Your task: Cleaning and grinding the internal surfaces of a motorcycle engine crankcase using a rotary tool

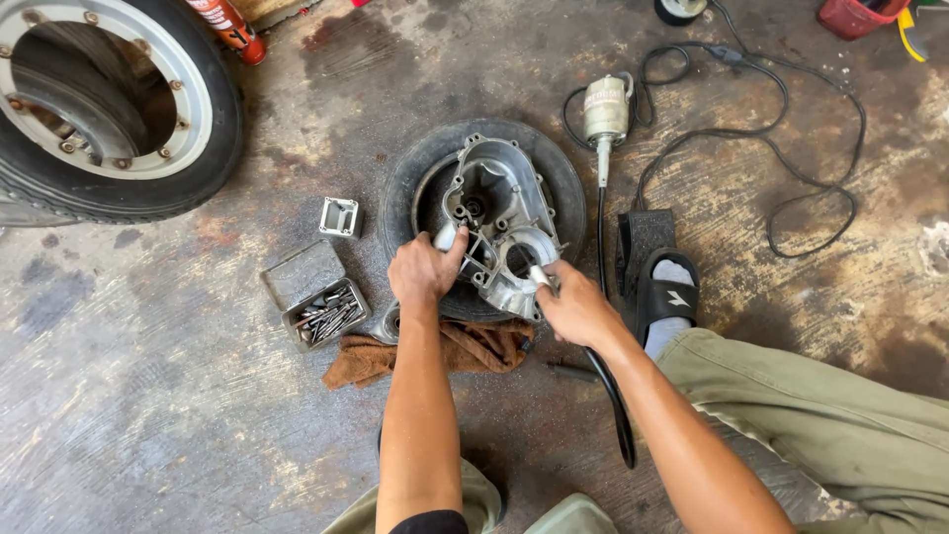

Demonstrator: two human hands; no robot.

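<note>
A grey metal engine cover point(499, 213) lies on a small black tyre point(568, 173) on the concrete floor. My left hand point(423, 269) grips the cover's near left edge. My right hand point(573, 309) holds the silver handpiece point(541, 278) of a flexible-shaft grinder, its tip against the cover's round opening. The black flexible shaft point(615, 405) runs from under my right wrist toward me and also up to the pale grinder motor point(606, 109) beyond the tyre.
An open metal tin of bits point(326, 314) and a small square metal block point(340, 217) lie left of the tyre. A brown rag point(361, 361) sits under my left arm. A big wheel point(109, 104) is at top left. A black cable point(791, 148) loops right; my sandalled foot point(667, 297) rests nearby.
</note>
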